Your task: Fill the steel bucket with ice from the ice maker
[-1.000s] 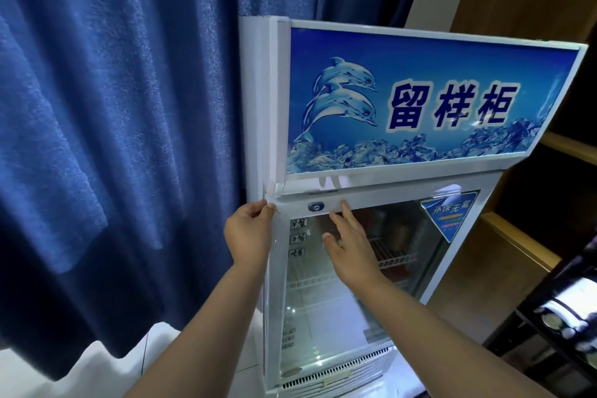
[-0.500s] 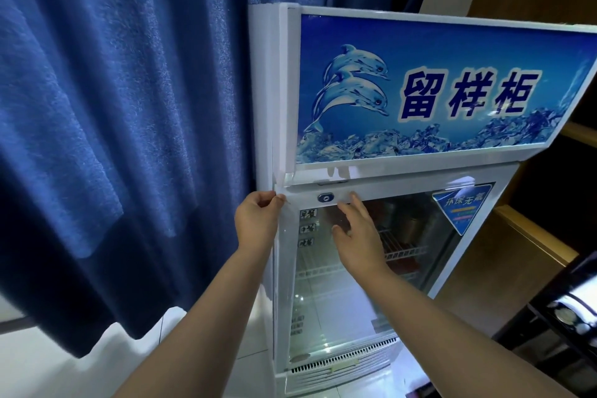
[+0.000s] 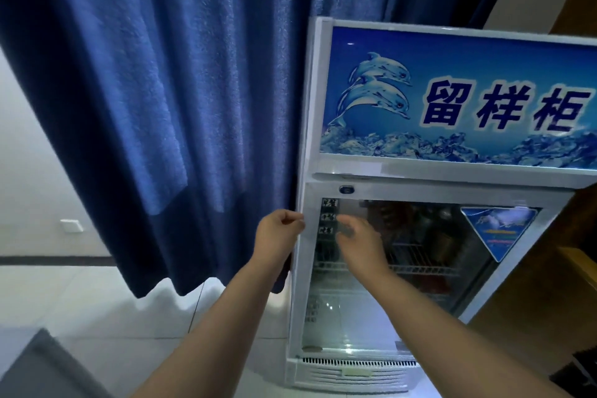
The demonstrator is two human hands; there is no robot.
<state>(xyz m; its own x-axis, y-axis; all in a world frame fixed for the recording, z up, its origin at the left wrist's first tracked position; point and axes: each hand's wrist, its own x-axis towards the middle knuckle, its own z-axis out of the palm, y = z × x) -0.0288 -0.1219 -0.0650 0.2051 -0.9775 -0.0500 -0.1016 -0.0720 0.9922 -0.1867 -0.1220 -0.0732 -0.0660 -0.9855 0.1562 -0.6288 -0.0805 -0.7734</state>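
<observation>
Blue curtain [image 3: 161, 107] and pale tiled floor [image 3: 97, 300], with the ice maker [image 3: 452, 178] standing upright just right of the drape.
It is a white cabinet, its top panel blue with two dolphins and bold characters, its glass door [image 3: 355, 317] showing wire shelves [image 3: 420, 268] inside, a vent grille at the foot. Left hand [image 3: 279, 233] sits at the door's left edge, fingers [image 3: 295, 221] curled in; whether they grip it I cannot tell. Right hand [image 3: 358, 242] hovers before the glass, blurred, fingers loosely spread, holding nothing.
</observation>
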